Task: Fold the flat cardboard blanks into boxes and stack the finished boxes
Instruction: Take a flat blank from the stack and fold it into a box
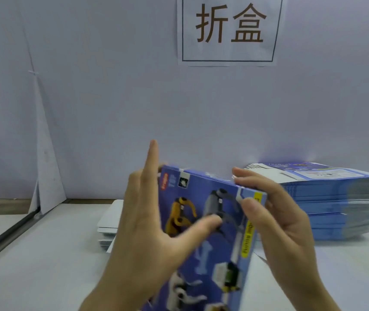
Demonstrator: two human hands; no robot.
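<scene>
Right hand (278, 221) pinches blue printed cardboard box (217, 248) at its side edge; left hand (143, 223), fingers straight, thumb-braces the front, likely squaring it.

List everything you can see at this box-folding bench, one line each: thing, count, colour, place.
White table: one, white, across the foreground.
Blue printed cardboard box: one, blue with toy dog pictures, centre, held up.
Stack of flat blue cardboard blanks: one, blue, right, on the table.
Pile of flat white cards: one, white, left of centre, on the table.
White paper sign: one, white with brown characters, on the wall.
Left hand: one, thumb flat on the box face.
Right hand: one, grips the box's right edge.
</scene>
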